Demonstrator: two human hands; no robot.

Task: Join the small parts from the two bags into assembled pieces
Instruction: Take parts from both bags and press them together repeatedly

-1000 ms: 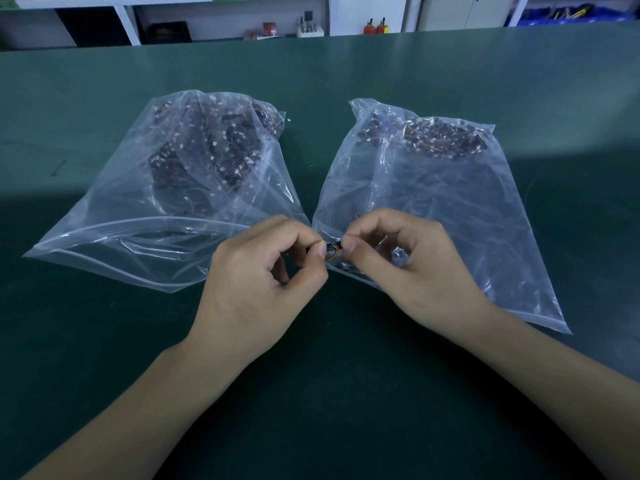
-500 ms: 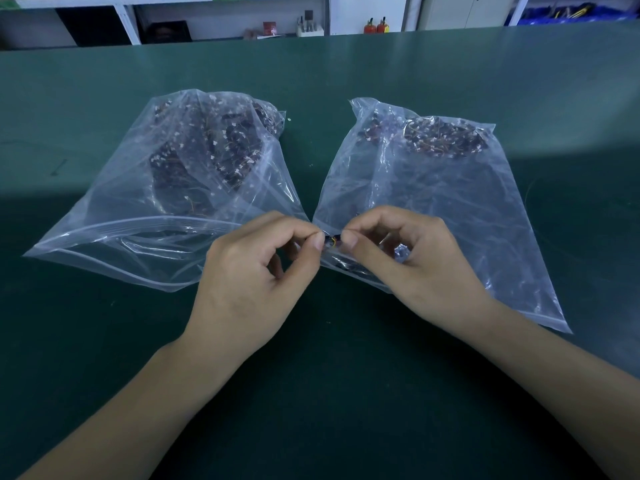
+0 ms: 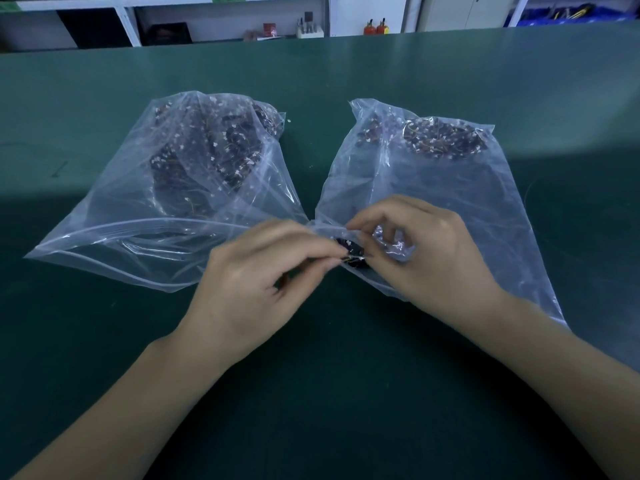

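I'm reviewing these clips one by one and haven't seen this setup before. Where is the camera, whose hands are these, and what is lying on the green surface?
There is no machine here. The camera sits on a person's head, looking forward and down at their own bare hands. On the green table lie two clear plastic bags, the left bag and the right bag, each holding many small dark parts with thin wires. The left hand and right hand meet near the right bag's mouth, pinching a small dark part between their fingertips. Shelves stand beyond the table.

Green bench mat (image 3: 346, 393) w/ shelving behind.
Past my mat's far edge: white shelf unit (image 3: 128, 19), two small red bottles (image 3: 375, 27), white holder w/ tools (image 3: 309, 29), blue bins (image 3: 568, 12) far right.
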